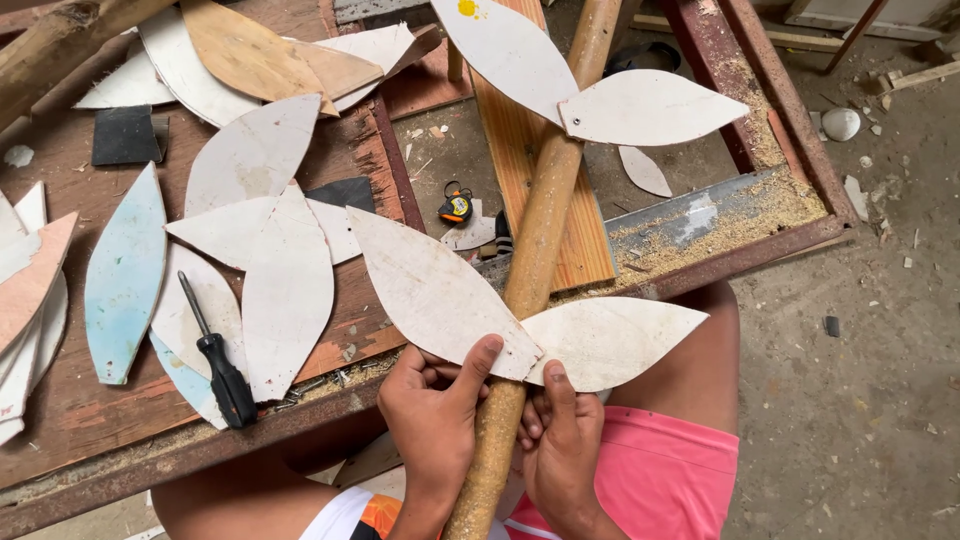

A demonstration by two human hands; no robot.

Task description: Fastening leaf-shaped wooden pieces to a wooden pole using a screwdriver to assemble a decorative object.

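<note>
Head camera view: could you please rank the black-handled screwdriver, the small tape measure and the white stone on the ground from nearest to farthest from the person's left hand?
From the left hand:
1. Black-handled screwdriver, just to its left on the bench.
2. Small tape measure, up beyond the hand, beside the pole.
3. White stone, far upper right on the ground.

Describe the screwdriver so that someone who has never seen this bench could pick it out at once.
Start at the worn wooden workbench with the rusty metal edge, and look to its near left part, left of the person's left hand. There the screwdriver lies on pale leaf-shaped cutouts. It is the only slim tool there: a thin dark shaft ending in a thick black handle that points toward the person.
</note>
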